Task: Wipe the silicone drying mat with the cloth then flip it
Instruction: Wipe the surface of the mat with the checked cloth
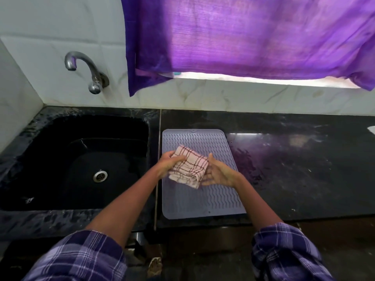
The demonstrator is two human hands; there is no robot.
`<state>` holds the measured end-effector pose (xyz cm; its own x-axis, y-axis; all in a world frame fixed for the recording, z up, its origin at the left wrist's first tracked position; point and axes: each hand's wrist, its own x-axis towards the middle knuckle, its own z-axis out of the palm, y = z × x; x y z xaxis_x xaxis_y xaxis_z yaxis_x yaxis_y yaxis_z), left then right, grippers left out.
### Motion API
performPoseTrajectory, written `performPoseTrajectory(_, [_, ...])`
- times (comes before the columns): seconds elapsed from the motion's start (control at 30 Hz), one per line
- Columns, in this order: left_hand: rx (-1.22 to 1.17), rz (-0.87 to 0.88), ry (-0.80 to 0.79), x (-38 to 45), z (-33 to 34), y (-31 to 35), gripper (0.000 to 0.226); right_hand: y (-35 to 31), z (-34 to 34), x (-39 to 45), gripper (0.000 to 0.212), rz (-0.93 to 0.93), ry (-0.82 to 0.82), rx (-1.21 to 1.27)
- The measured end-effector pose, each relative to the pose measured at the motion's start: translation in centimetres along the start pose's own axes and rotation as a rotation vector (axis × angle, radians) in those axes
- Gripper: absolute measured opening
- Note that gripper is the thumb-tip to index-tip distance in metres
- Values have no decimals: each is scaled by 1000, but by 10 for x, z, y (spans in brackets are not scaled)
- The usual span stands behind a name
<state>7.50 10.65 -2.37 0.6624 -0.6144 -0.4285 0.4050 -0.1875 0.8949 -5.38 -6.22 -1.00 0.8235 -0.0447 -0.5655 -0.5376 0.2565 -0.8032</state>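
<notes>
Holding a folded pink checked cloth [188, 167] between them, 2 bare hands hover over the middle of the silicone drying mat [203, 199]. The left hand [169, 164] has its grip closed on the cloth's left side, thumb lying across the top of the fabric and fingers curled beneath. The right hand [220, 174] is turned palm up and mostly spread, its grip loose, the fingertips tucked under the cloth's right edge and the thumb raised beside it. Whether the cloth's lower corner touches the mat cannot be told.

The mat is pale lavender with wavy ridges, lying flat on the black tabletop [294, 169] just right of the black sink [81, 159], its long sides running away from the person. Damp streaks shine on the tabletop to the mat's right. A metal tap [85, 67] projects from the white tiled wall [50, 27] above the sink, and a purple curtain [243, 37] hangs over the window. Both forearms are bare below rolled purple plaid sleeves [81, 258].
</notes>
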Motion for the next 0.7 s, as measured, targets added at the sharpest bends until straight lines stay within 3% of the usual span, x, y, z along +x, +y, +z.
performPoseTrajectory(0.13, [-67,-69,-86,7,1,3,13,1,10,14,73,-69,-18,151])
performPoseTrajectory(0.27, [-6,-47,-126,16,3,12,34,8,17,31,48,-118,-4,456])
performPoseTrajectory(0.47, [471,-214,-248,29,-9,13,49,1,20,53,42,-17,170,117])
performPoseTrajectory(0.6, [418,-56,-174,48,-6,15,43,-10,13,69,32,-24,126,241])
performPoseTrajectory(0.7, [543,30,-147,65,-13,16,48,-31,9,80,37,41,155,21])
